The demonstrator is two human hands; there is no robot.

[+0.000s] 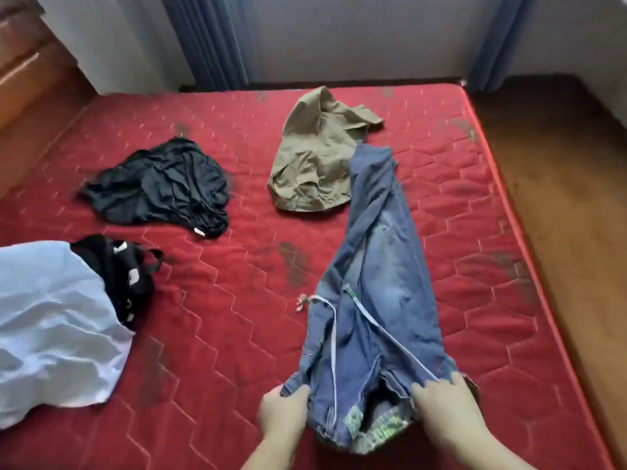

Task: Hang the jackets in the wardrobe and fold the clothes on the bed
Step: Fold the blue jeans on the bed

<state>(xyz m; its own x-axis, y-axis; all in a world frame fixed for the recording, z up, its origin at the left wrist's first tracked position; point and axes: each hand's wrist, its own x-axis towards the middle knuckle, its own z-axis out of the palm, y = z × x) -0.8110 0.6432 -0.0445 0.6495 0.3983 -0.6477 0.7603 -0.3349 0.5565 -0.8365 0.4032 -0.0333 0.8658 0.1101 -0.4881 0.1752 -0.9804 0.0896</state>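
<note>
- Jeans [373, 266] lay lengthwise down the right-centre of the frame on the red mattress [210, 320], waistband nearest you at the bottom, legs running up toward the centre.
- Your left hand [283, 413] pinched the waistband's left corner, thumb on top and fingers curled under the denim.
- Your right hand [444, 407] gripped the waistband's right side, fingers curled over the fabric edge.
- The waistband hung open between your hands, showing a green patterned lining inside.
- A white drawstring [334, 337] trailed across the upper part of the jeans, one knotted end lying on the mattress just left of them.
- The far end of the jeans overlapped the lower right edge of a crumpled khaki garment [315, 157] in the upper centre.
- A black garment [159, 188] lay bunched left of centre, well apart from the jeans.
- At the left edge sat a white garment [51, 327], touching a black-and-white piece [118, 276] on its upper right.
- Blue curtains [207, 39] hung along the top of the frame, and wood floor [559, 198] showed at the right.
</note>
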